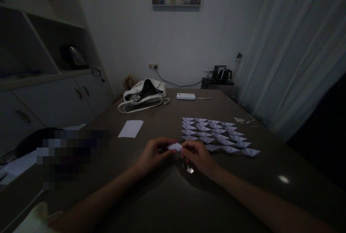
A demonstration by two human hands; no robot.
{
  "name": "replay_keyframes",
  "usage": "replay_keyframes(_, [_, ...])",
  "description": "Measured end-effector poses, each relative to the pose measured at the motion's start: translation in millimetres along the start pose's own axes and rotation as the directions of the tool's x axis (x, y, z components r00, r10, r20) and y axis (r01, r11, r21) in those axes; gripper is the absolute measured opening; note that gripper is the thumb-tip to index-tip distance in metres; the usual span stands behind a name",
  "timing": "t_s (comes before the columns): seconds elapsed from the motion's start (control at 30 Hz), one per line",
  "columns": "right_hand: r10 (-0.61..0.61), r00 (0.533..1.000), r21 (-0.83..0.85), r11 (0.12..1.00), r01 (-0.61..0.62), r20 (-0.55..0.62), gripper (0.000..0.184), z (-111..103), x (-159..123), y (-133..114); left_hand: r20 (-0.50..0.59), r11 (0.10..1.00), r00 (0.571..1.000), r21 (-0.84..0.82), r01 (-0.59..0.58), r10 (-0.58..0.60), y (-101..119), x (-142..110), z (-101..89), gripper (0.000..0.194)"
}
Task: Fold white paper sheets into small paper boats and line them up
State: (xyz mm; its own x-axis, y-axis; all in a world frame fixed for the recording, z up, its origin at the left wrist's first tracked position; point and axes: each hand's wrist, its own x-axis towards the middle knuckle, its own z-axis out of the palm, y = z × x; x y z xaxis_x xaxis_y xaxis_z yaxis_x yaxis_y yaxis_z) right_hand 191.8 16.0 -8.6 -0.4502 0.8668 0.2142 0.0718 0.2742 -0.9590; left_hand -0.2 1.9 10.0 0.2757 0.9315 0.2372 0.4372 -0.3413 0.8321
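Between my two hands is a small folded white paper (174,147), held just above the dark table. My left hand (158,150) pinches its left end, with thumb and fingers closed on it. At the other end, the fingertips of my right hand (198,154) grip its right corner. Right behind and beside my right hand stand rows of small folded paper boats (217,131), several in each row. A stack of plain white paper sheets (131,128) lies beyond my left hand, to the left.
A white handbag (144,95) sits open at the table's far left. Near the far edge lies a white power bank (186,96) with a short cable. Torn-looking scraps (244,120) lie at the right; a blurred patch covers the left side.
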Motion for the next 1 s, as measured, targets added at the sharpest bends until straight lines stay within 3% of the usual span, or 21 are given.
replay_keyframes(0.2, [-0.023,0.999,-0.071,0.997,0.021,-0.026,0.016,1.6,-2.6,1.0,0.024,1.000,1.000,-0.011,-0.004,0.004,-2.3,-1.4,-0.4,0.034])
replay_keyframes(0.4, [-0.116,0.985,-0.168,0.981,0.093,-0.131,0.011,3.5,-3.7,1.5,0.042,1.000,0.999,-0.004,-0.007,0.007,-1.7,-2.0,-0.4,0.032])
replay_keyframes(0.63, [-0.114,0.989,-0.261,0.961,0.087,-0.091,0.015,3.4,-6.2,-3.0,0.069,1.000,0.998,0.012,-0.009,0.008,-0.7,-1.1,0.3,0.030])
replay_keyframes(1.0, [-0.081,0.993,-0.214,0.975,0.060,-0.091,0.015,1.6,-3.8,3.7,0.109,0.995,0.993,-0.074,0.061,-0.053,-0.2,-1.1,0.3,0.029])
